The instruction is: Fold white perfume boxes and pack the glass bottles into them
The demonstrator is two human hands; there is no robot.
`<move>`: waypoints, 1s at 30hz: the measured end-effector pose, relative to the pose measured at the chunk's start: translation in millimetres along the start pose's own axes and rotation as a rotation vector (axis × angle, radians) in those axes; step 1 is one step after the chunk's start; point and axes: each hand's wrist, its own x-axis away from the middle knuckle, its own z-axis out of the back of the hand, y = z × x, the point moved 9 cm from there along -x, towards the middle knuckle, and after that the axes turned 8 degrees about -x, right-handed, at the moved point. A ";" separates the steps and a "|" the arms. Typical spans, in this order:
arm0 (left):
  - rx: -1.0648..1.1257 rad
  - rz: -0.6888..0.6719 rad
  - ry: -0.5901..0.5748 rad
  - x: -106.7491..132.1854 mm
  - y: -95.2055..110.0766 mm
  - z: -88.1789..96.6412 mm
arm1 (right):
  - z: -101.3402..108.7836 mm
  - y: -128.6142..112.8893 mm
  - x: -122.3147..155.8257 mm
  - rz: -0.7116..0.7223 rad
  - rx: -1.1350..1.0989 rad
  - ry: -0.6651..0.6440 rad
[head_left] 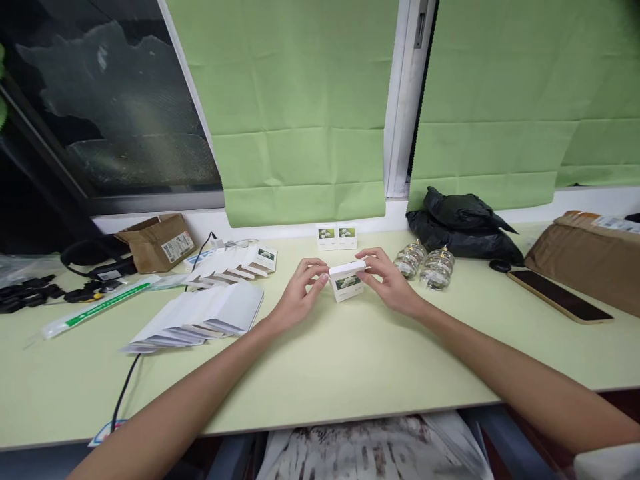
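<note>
A small white box (348, 289) with a green-and-white picture on its front stands on the table before me. My left hand (299, 293) has its thumb and fingertips at the box's left upper edge. From the other side, my right hand (387, 283) grips the right upper edge, its thumb tip against the front. Behind it, two similar white boxes (327, 237) stand side by side. To the left lie a row of folded white boxes (235, 263) and a fanned stack of flat white cartons (200, 317).
Clear packs of round metallic items (437, 270) stand to the right, before black plastic bags (460, 227). Farther right are a phone (560, 295) and a brown parcel (590, 257). An open cardboard box (157, 243), a black cable (127, 387) and a green-striped plastic sleeve (100, 308) lie left.
</note>
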 end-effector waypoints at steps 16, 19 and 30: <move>0.013 -0.004 -0.019 -0.4 16.0 -12.4 | 5.9 -3.1 -1.2 -0.033 -0.044 -0.034; -0.074 -0.064 -0.017 0.5 22.7 -12.5 | -1.3 -2.8 -0.4 -0.041 0.007 -0.074; -0.170 -0.133 0.026 4.2 29.7 -21.2 | -13.2 -15.9 3.5 0.065 0.158 -0.081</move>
